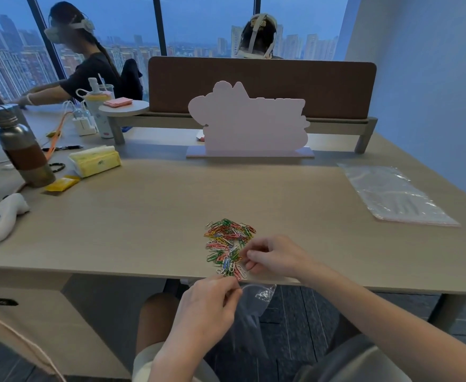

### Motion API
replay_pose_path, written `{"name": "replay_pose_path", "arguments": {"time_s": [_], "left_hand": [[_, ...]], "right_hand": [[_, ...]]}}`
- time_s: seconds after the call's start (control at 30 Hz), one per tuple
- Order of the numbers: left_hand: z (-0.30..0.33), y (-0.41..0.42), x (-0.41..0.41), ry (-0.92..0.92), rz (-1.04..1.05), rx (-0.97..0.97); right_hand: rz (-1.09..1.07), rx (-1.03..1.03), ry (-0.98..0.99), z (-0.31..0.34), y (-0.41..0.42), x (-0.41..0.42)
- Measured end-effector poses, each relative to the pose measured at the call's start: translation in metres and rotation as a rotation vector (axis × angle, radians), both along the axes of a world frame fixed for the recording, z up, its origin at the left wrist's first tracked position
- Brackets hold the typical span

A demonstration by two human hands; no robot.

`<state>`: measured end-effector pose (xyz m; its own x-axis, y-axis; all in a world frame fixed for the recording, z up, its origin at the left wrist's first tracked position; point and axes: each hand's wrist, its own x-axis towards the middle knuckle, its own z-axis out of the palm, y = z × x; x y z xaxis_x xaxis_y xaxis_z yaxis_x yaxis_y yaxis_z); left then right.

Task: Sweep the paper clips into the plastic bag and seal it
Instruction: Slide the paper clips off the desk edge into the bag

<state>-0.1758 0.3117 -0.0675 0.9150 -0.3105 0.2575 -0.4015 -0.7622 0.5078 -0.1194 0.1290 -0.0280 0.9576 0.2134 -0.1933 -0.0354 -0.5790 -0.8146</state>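
A heap of coloured paper clips (228, 241) lies on the desk and reaches down to its front edge. Just below that edge my left hand (207, 307) pinches the rim of a clear plastic bag (254, 301), which hangs down under the desk. My right hand (270, 256) rests on the desk to the right of the heap, fingers curled against the nearest clips. A few clips lie at the very edge above the bag's mouth.
A stack of spare clear bags (391, 194) lies at the right. A pink cut-out board (249, 125) stands at the back. At the left are a metal bottle (22, 150), a yellow tissue pack (95, 159) and a white handheld device (4, 216). Two people sit beyond.
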Motion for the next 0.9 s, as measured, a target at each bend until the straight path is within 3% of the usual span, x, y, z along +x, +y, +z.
{"name": "replay_pose_path", "arguments": {"time_s": [0.1, 0.2, 0.33, 0.43, 0.53, 0.9], "left_hand": [[0.0, 0.002, -0.001, -0.004, 0.005, -0.006], [0.0, 0.005, -0.002, -0.009, 0.009, -0.019], [0.0, 0.007, -0.005, 0.015, 0.007, -0.029], [-0.001, 0.007, -0.005, 0.022, -0.002, -0.035], [0.0, 0.009, -0.005, 0.019, -0.005, -0.035], [-0.001, 0.012, -0.005, -0.011, 0.02, -0.026]], "right_hand": [[0.083, 0.031, 0.026, 0.004, 0.011, -0.008], [0.002, 0.065, -0.011, 0.005, -0.001, 0.007], [-0.143, -0.187, -0.156, 0.001, -0.021, 0.048], [-0.09, -0.384, -0.228, 0.0, -0.017, 0.063], [0.012, -0.442, -0.238, 0.0, -0.007, 0.061], [0.145, -0.261, -0.194, -0.005, 0.015, 0.016]]}}
